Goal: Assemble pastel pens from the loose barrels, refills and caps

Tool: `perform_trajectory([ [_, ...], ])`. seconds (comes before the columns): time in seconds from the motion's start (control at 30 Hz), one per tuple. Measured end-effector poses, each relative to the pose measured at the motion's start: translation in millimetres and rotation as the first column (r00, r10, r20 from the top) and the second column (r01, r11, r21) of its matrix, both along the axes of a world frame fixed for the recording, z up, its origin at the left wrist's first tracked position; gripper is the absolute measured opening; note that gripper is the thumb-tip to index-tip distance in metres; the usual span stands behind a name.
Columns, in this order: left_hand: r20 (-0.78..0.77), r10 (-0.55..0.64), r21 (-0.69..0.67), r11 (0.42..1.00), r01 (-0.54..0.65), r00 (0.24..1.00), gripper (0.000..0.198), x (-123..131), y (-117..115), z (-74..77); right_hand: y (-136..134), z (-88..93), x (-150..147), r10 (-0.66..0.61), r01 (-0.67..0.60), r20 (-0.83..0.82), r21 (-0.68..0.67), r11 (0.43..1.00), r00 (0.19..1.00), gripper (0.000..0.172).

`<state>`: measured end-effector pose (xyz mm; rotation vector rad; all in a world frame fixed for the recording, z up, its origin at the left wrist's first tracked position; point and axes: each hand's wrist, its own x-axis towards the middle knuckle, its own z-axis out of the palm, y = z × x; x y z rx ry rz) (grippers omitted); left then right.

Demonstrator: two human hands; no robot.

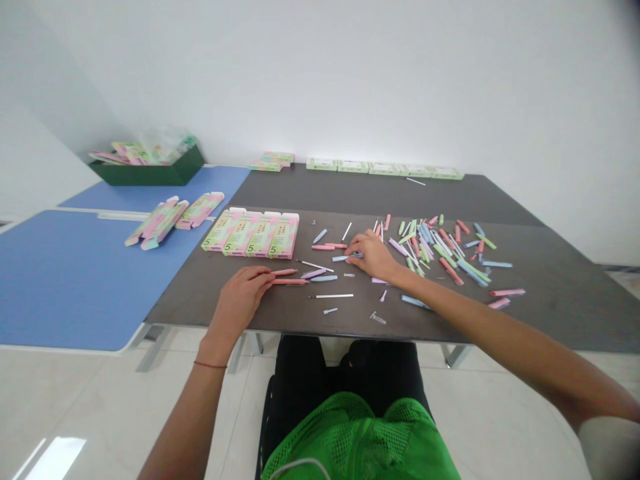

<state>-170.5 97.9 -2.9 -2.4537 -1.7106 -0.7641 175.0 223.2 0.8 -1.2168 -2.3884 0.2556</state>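
Observation:
My left hand (245, 293) is low over the dark table, its fingers closed at the ends of two pink pen barrels (290, 281) that point right. Light blue is the pen part (339, 259) pinched in my right hand (371, 255); its far end is hidden by the fingers. Between the hands lie a purple barrel (313, 274), a blue barrel (324, 279) and thin white refills (333, 296). Pink pen pieces (330, 247) rest just beyond the right fingertips. Small clear pieces (378, 318) lie nearer the front edge.
A heap of pastel pen parts (425, 243) spreads to the right. Pink-green cartons (257, 233) stand in a row at left, with loose cartons (165, 220) on the blue table (90, 280). A green box (145, 175) sits behind. Pale boxes (385, 169) line the wall.

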Motion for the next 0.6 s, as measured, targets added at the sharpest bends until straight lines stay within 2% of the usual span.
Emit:
perform_trajectory([
  [0.07,0.044,-0.021,-0.033,0.999,0.023,0.999,0.036,-8.7,3.0,-0.4,-5.4,7.6,-3.0,0.047,-0.048,0.017,0.051,0.998,0.999,0.014],
  [0.17,0.083,-0.033,-0.072,0.997,0.039,0.996,0.038,-17.1,5.6,-0.8,-19.3,17.5,-14.6,0.219,-0.219,0.013,0.111,0.969,0.976,0.018],
  [0.23,0.106,-0.028,-0.082,0.996,0.036,0.994,0.038,-18.8,6.0,-1.2,-29.7,20.3,-25.4,0.335,-0.335,0.024,0.092,0.938,0.942,0.016],
  [0.3,0.123,-0.021,-0.093,0.995,0.032,0.992,0.037,-18.7,5.4,-1.5,-37.7,19.7,-35.1,0.386,-0.390,0.053,0.075,0.918,0.921,0.010],
  [0.37,0.136,-0.019,-0.109,0.993,0.034,0.991,0.036,-18.3,4.4,-1.6,-41.8,16.7,-41.3,0.390,-0.396,0.081,0.080,0.915,0.917,0.002],
  [0.5,0.123,-0.039,-0.125,0.991,0.055,0.992,0.034,-21.3,3.6,-1.6,-42.5,11.2,-42.0,0.364,-0.369,0.078,0.062,0.927,0.928,0.003],
  [0.6,0.109,-0.061,-0.083,0.994,0.070,0.992,0.034,-21.3,2.4,1.3,-43.8,11.4,-37.7,0.305,-0.306,0.041,0.005,0.952,0.951,0.005],
])
